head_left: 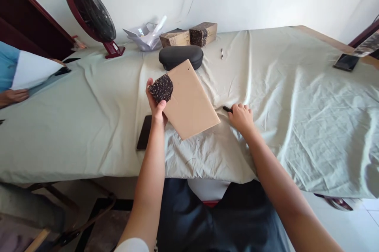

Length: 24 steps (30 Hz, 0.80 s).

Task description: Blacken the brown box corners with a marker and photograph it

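My left hand (156,102) grips a tan cardboard box (192,104) at its left corner, thumb on the upper face. That corner carries a dark, densely speckled patch (162,88). The box is tilted, with its plain face toward me. To its right, my right hand (242,117) rests low over the cloth, fingers curled around a dark pen (227,109); only the pen's tip end shows. Behind the box sits a black hard case (181,57), partly hidden by it. A dark phone (144,132) lies beside my left wrist.
A pale cloth (97,126) covers the table. Along the wall stand a fan (91,15), a translucent basket (146,37) and two patterned boxes (203,34). A small pen (222,53) and another phone (346,62) lie right. Another person's hand (14,97) holds paper at left.
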Available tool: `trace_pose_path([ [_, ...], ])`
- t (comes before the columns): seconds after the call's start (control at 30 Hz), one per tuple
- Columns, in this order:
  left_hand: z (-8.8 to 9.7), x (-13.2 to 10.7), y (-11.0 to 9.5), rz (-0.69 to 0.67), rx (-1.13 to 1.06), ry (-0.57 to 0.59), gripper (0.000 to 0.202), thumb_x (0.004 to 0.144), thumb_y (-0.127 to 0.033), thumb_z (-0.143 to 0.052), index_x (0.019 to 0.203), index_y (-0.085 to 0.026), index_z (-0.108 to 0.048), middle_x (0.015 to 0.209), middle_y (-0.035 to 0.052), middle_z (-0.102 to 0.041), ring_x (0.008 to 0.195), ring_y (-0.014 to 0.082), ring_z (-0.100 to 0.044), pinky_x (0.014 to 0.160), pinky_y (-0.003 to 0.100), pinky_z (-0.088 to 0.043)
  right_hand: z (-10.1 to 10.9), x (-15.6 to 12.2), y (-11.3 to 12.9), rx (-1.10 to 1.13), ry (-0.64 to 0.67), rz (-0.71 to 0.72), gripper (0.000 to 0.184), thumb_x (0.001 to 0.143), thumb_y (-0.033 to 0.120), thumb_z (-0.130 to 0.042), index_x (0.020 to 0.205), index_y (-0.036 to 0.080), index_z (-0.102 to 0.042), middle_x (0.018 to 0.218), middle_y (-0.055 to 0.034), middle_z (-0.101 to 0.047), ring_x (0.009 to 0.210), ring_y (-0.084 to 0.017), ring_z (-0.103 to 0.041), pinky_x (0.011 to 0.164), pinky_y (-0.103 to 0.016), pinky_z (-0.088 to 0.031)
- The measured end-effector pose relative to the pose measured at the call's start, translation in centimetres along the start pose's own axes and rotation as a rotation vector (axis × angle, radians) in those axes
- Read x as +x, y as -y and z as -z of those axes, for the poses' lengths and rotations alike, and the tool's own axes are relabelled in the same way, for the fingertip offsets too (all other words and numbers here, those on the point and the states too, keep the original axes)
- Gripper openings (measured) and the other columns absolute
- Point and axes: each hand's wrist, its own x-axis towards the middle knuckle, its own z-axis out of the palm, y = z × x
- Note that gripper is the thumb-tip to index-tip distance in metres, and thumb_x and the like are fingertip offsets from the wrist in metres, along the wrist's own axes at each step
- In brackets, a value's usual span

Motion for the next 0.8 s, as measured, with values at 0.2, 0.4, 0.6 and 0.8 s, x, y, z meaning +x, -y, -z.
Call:
trace_pose_path([
  [0.2, -1.4, -1.3, -0.1, -0.012, 0.105, 0.151, 0.112, 0.089, -0.094, -0.051, 0.175, -0.038, -0.005, 0.189, 0.002, -0.004, 0.174, 0.0375, -0.013, 0.137, 0.06, -0.032, 0.6, -0.4, 1.0, 0.168, 0.033, 0.046, 0.038, 0.112, 0.031, -0.035, 0.134, 0.019, -0.064, 0.125, -0.0201, -0.078, 0.108, -0.034, -0.073, 0.081, -0.038, -0.049],
  [0.4, -2.8, -2.0, -0.7, 0.015, 0.111, 0.212, 0.122, 0.085, -0.103, -0.041, 0.176, -0.033, 0.002, 0.189, 0.0063, 0.003, 0.173, 0.041, -0.01, 0.137, 0.058, -0.032, 1.2, -1.3, 1.9, 0.045, 0.099, 0.079, 0.054, 0.114, 0.043, -0.037, 0.163, 0.027, -0.053, 0.126, -0.0188, -0.079, 0.111, -0.037, -0.075, 0.082, -0.04, -0.052],
  [0.6, -5.1, -3.4, -1.9, 0.148, -0.138, 0.259, 0.116, 0.078, -0.083, -0.077, 0.174, -0.039, -0.027, 0.181, 0.0109, -0.034, 0.167, 0.0393, -0.035, 0.131, 0.055, -0.043, 3.4, -5.2, -0.2, 0.013, 0.166, 0.16, 0.087, 0.095, 0.008, -0.043, 0.177, 0.034, -0.03, 0.093, -0.01, -0.076, 0.078, -0.028, -0.072, 0.072, -0.037, -0.051],
  [0.8, -5.2, -4.0, -2.6, 0.117, -0.214, 0.303, 0.116, 0.079, -0.071, -0.086, 0.174, -0.04, -0.027, 0.183, 0.0126, -0.029, 0.169, 0.0377, -0.031, 0.134, 0.055, -0.035, 7.2, -8.0, -4.7, 0.994, 0.188, 0.057, 0.026, 0.095, 0.038, -0.057, 0.107, 0.023, -0.074, 0.091, -0.0064, -0.074, 0.052, -0.017, -0.06, 0.051, -0.035, -0.047],
])
